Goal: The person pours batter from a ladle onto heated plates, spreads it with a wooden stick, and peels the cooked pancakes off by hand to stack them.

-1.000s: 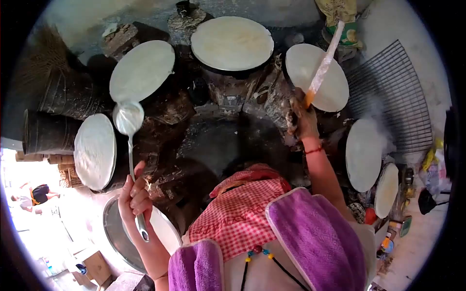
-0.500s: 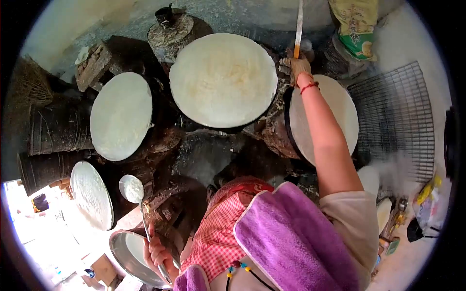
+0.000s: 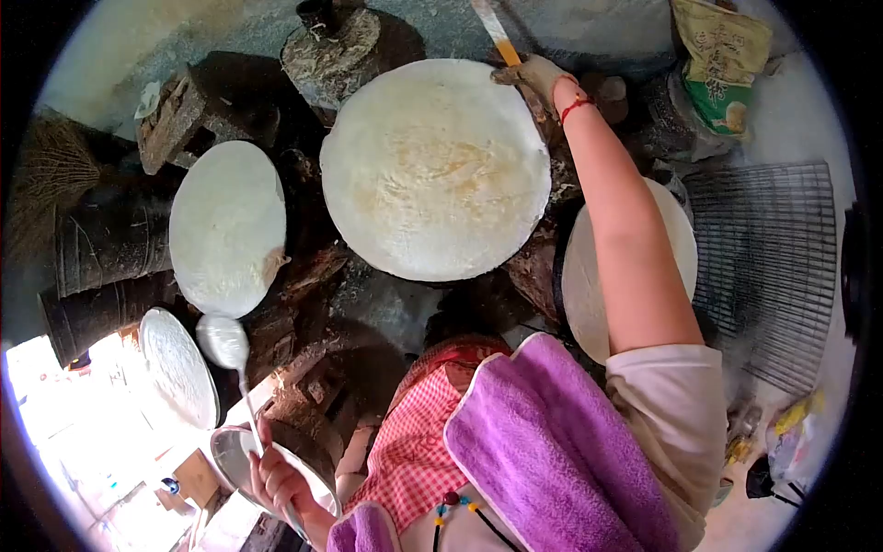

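My left hand (image 3: 274, 480) is closed round the long handle of a ladle (image 3: 223, 342), whose bowl hangs at the lower edge of the left round pan (image 3: 230, 225). A large metal bowl (image 3: 235, 451) lies behind that hand. With my right hand (image 3: 538, 78) I grip a flat blade with an orange base (image 3: 495, 35), at the upper right rim of the big central pan (image 3: 437, 166). A pale layer with browned, wrinkled patches covers this pan. Under my right forearm is the right pan (image 3: 589, 276), also covered in a pale layer.
A smaller white-coated pan (image 3: 179, 368) stands at lower left. Dark barrels (image 3: 115, 248) and a twig broom (image 3: 60, 166) are at the left. A round block (image 3: 336, 51) and a rough stone block (image 3: 189, 120) stand at the back. A wire rack (image 3: 768, 267) and a sack (image 3: 722, 64) are at right.
My right hand has moved left to the central pan's rim, and the blade now tilts left. The ladle has shifted left and down a little. The view has shifted slightly.
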The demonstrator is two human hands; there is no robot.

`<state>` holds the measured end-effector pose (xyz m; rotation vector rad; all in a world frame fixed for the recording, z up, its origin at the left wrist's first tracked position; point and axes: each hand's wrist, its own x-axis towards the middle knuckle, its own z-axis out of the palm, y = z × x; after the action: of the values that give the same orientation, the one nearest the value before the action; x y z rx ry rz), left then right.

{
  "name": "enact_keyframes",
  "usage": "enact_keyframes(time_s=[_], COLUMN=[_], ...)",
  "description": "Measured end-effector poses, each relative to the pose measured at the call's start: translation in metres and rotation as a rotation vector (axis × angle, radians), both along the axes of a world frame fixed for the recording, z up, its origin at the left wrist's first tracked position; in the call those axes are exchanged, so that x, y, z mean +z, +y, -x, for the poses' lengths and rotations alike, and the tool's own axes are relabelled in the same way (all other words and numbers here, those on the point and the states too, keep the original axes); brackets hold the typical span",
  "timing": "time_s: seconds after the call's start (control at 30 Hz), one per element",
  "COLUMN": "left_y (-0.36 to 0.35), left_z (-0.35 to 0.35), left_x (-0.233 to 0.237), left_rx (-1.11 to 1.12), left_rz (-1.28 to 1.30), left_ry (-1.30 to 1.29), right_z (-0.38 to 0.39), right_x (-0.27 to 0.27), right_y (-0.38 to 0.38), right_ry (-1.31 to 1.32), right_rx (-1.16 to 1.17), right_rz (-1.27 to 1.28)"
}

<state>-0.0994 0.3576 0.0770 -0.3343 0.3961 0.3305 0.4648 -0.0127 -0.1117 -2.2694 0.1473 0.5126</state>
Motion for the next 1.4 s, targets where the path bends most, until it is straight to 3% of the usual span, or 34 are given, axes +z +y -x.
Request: enact_keyframes(time_s=[0.1, 0.13, 0.23, 0.3, 0.5, 0.53, 0.63, 0.77, 0.87, 0.9, 0.97, 1.1, 1.13, 1.17, 1.2, 1.27, 1.33, 1.4], left_y=[-0.001, -0.005, -0.011, -0.010, -0.003, -0.001, 0.004, 0.026, 0.045, 0.054, 0.071, 0.125, 0.132, 0.135, 0.136, 0.132, 0.123, 0.106], left_z=[0.001, -0.001, -0.001, 0.002, 0.008, 0.011, 0.023, 0.067, 0.118, 0.131, 0.145, 0.173, 0.184, 0.194, 0.209, 0.222, 0.235, 0.244], left_x=[-0.018, -0.018, -0.019, -0.019, -0.023, -0.025, -0.026, -0.021, -0.034, -0.046, -0.044, -0.075, -0.090, -0.098, -0.101, -0.102, -0.106, -0.111], left_rx=[-0.033, -0.036, -0.046, -0.055, -0.082, -0.101, -0.106, -0.296, -0.220, -0.235, -0.219, -0.429, -0.492, -0.531, -0.542, -0.602, -0.679, -0.746], left_rz=[0.035, 0.025, 0.030, 0.029, 0.022, 0.053, 0.070, -0.093, -0.090, -0.197, -0.450, -0.199, -0.265, -0.269, -0.244, -0.224, -0.161, -0.071], left_ry=[0.034, 0.034, 0.023, 0.021, 0.038, 0.018, -0.048, -0.107, -0.386, -0.453, -0.119, 0.169, 0.205, 0.251, 0.247, 0.227, 0.131, 0.081], right_z=[0.015, 0.023, 0.031, 0.034, 0.076, 0.086, 0.081, 0.125, 0.152, 0.179, 0.174, 0.306, 0.338, 0.346, 0.357, 0.396, 0.444, 0.521], right_x=[0.032, 0.040, 0.051, 0.048, 0.105, 0.116, 0.108, 0.164, 0.184, 0.200, 0.195, 0.260, 0.275, 0.268, 0.262, 0.253, 0.241, 0.251], right_y=[0.026, 0.032, 0.032, 0.017, 0.010, 0.022, 0.019, 0.038, 0.046, 0.057, 0.036, 0.071, 0.077, 0.056, 0.039, 0.002, -0.067, -0.062], right_ry=[0.022, -0.101, -0.127, -0.139, -0.071, -0.291, -0.378, -0.463, -0.410, -0.498, -0.306, -0.671, -0.696, -0.851, -0.847, -0.511, -0.296, -0.329], right_rx=[0.106, 0.146, 0.112, 0.059, -0.062, -0.073, -0.063, 0.030, 0.009, 0.098, -0.012, -0.160, -0.247, -0.142, -0.163, -0.287, -0.569, -0.853], right_rz=[0.153, 0.199, 0.222, 0.005, -0.180, -0.027, -0.254, -0.177, -0.375, -0.431, -0.498, -0.057, 0.044, -0.117, -0.088, -0.292, -0.516, -0.318])
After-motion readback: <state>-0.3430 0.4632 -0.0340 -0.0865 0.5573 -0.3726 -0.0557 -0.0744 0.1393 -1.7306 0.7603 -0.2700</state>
